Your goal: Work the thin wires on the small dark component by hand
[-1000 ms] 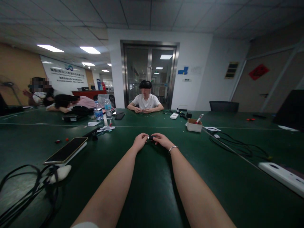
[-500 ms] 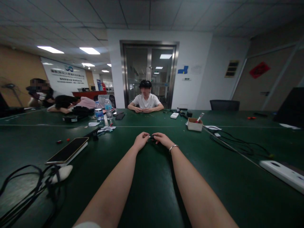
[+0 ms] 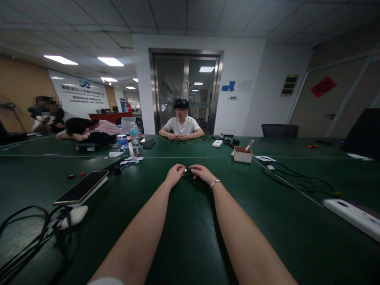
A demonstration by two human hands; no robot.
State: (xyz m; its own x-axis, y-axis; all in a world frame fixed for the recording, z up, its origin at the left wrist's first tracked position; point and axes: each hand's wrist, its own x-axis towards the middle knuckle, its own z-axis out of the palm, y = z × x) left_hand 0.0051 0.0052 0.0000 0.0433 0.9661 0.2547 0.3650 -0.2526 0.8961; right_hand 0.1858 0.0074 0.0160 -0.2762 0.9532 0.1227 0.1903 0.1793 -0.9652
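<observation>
Both my arms reach forward over the green table, and the hands meet near its middle. Between them is a small black object with a silvery end (image 3: pixel 188 170), too small to name for certain. My left hand (image 3: pixel 175 174) is closed, its fingertips pinching the silvery end. My right hand (image 3: pixel 202 173), with a silver bracelet (image 3: pixel 215 183) at the wrist, has its thumb and fingers closed on the black part. The fingers cover much of the object.
On the left lie a phone on a white box (image 3: pixel 81 188), black cables (image 3: pixel 35 245) and a white mouse-shaped thing (image 3: pixel 75 217). Bottles (image 3: pixel 134 136) stand farther back. To the right are a small carton (image 3: pixel 242 154) and a power strip (image 3: pixel 352 217). A person (image 3: pixel 181 124) sits opposite.
A little more of the object's silvery end shows between my fingertips. Both hands keep their grip in nearly the same place; the whole view has shifted slightly.
</observation>
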